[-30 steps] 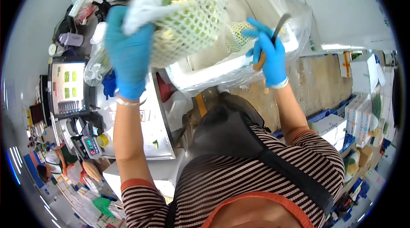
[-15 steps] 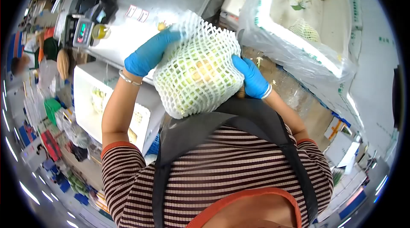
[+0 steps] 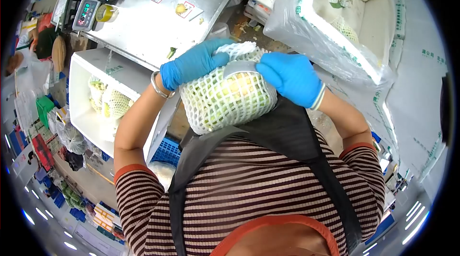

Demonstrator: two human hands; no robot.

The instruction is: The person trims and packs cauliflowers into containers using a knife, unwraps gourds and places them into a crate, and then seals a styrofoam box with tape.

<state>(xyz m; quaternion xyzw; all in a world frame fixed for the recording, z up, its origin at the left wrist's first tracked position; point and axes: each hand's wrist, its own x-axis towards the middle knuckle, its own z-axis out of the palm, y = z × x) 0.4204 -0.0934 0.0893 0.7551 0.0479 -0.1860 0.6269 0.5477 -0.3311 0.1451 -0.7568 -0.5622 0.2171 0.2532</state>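
A cauliflower [image 3: 225, 98] wrapped in a white foam net [image 3: 199, 114] rests against my dark apron, its pale stem base and light green leaf stubs showing through the mesh. My left hand [image 3: 194, 64], in a blue glove, grips the far left side of the net and cauliflower. My right hand [image 3: 292, 78], also blue-gloved, is closed around a knife whose handle is hidden in the fist. The knife's metal blade [image 3: 240, 68] lies across the upper side of the cauliflower, near the stem end, close to my left fingers.
A metal table [image 3: 143, 31] ahead carries a digital scale [image 3: 86, 14], a tape roll [image 3: 104, 13], labels and vegetable scraps. At right, a foam box [image 3: 311, 26] lined with plastic holds netted cauliflowers. Another foam box [image 3: 79, 107] with netted cauliflowers stands at left, near a blue crate [image 3: 165, 151].
My right hand has moved up and inward from the cauliflower's right side, bringing the knife blade over it. My left hand has shifted slightly right and down, and the net's top is folded lower.
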